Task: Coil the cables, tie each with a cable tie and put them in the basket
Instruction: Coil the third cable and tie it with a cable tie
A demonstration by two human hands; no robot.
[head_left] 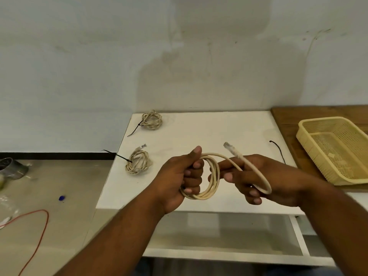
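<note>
My left hand [179, 176] grips a coil of cream network cable [214, 176] above the white table [199, 132]. My right hand [258, 180] holds the cable's free end, which loops around the hand and ends in a clear plug [229, 146] pointing up. Two coiled cream cables lie on the table's left side, each bound with a black cable tie: one at the back [152, 119], one nearer [138, 162]. A loose black cable tie [277, 149] lies on the table behind my right hand. The yellow mesh basket [310, 144] stands empty at the right.
The basket rests on a brown wooden surface [288, 120] beside the white table. To the left is bare floor with an orange wire [42, 226], a small blue object [62, 197] and a grey metal item [10, 168]. A wall stands behind the table.
</note>
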